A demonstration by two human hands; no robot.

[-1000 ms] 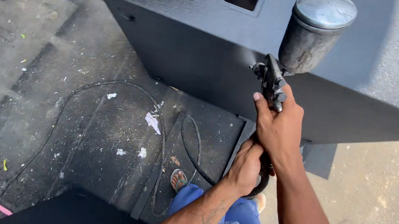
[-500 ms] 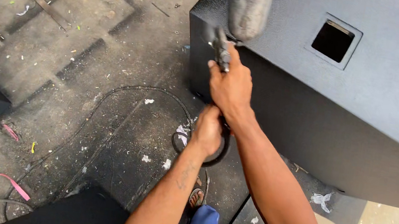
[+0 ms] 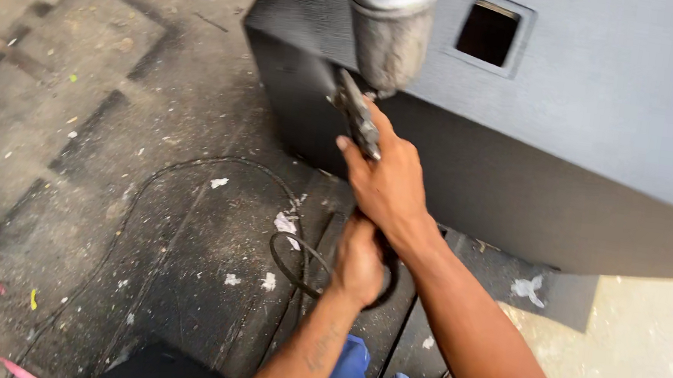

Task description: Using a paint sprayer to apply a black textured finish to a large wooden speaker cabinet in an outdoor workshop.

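Big black box (image 3: 535, 128) fills upper right, square cutout (image 3: 487, 33) in its top face, sitting on a paint-dusted floor (image 3: 100, 141) with paper scraps. Spray gun (image 3: 369, 72) with metal cup (image 3: 390, 23) sits right at the box's near corner. Right hand (image 3: 389, 183), fingers wrapped on the gun handle. Left hand (image 3: 359, 261) just below, fingers closed around the looped black hose (image 3: 302, 254).

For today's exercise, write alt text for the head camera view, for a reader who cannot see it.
A person's right hand grips a spray gun with a metal cup, held at the front corner of a large black box. The left hand holds a loop of black hose below it, above a paint-darkened floor.
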